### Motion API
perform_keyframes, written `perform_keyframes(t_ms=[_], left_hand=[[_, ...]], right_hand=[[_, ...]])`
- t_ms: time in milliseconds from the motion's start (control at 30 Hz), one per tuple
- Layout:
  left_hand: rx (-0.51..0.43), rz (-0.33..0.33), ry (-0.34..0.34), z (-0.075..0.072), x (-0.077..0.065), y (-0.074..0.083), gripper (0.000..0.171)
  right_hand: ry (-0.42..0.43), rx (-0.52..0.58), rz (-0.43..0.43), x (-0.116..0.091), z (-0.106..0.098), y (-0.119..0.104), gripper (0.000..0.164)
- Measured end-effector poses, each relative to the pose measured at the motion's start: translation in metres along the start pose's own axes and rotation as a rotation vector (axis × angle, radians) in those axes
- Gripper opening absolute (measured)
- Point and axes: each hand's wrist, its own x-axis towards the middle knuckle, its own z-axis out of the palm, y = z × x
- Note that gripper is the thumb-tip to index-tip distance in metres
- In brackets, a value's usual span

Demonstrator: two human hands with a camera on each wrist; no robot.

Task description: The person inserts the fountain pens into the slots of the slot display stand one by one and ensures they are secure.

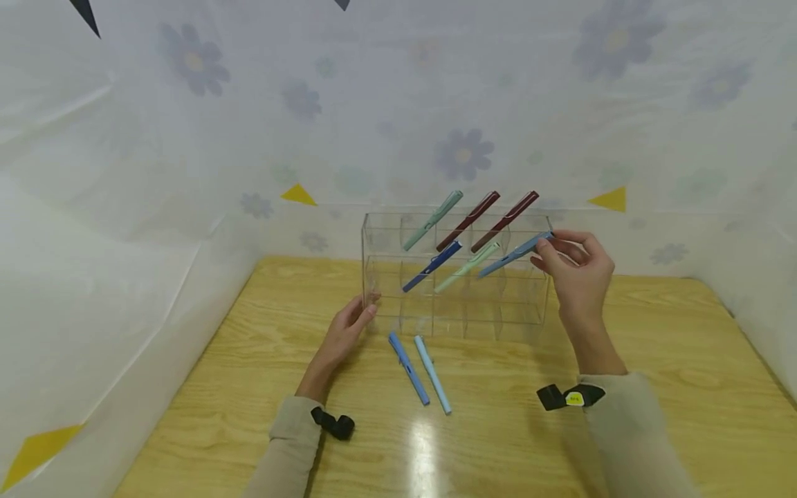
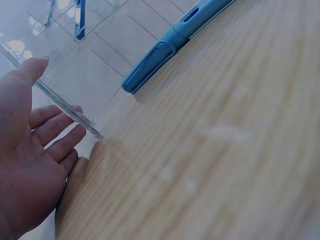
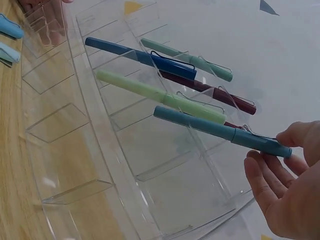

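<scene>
My right hand point(image 1: 582, 277) pinches the cap end of a blue pen point(image 3: 200, 126), whose other end lies inside a clear compartmented rack point(image 1: 364, 256). At the rack's left side, my left hand point(image 2: 35, 170) holds the edge, thumb on one side and fingers on the other. Slanting in the middle tier are a dark blue pen point(image 1: 432, 267) and a pale green pen point(image 1: 467, 268). Above them, the top tier carries a sage green pen point(image 1: 434, 220) and two maroon pens point(image 1: 468, 221) point(image 1: 506, 221).
In front of the rack, a blue pen point(image 1: 409, 369) and a light blue pen point(image 1: 432, 375) lie side by side on the wooden table point(image 1: 249, 415). Behind the rack hangs a white flowered sheet point(image 1: 373, 90) with yellow triangles on it.
</scene>
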Motion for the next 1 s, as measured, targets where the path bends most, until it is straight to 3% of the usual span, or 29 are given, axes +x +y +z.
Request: perform_keyframes(t_ms=[200,367,600,1000], left_hand=[[0.009,0.009,0.001,0.0,0.0,-0.001,0.047],[0.006,0.012,0.0,-0.001,-0.001,0.0,0.046],[0.002,0.01,0.0,-0.001,0.0,0.0,0.047],[-0.017,0.02,-0.003,0.0,0.0,-0.001,0.047]], right_hand=[[-0.051,-0.077,0.019,-0.002,0.002,0.008,0.026],[-0.087,-0.276,0.005,-0.005,0.007,0.011,0.026],[-0.099,-0.682,-0.218,-0.005,0.01,0.017,0.025],[-0.146,-0.841,-0.231,-0.005,0.0,0.01,0.025]])
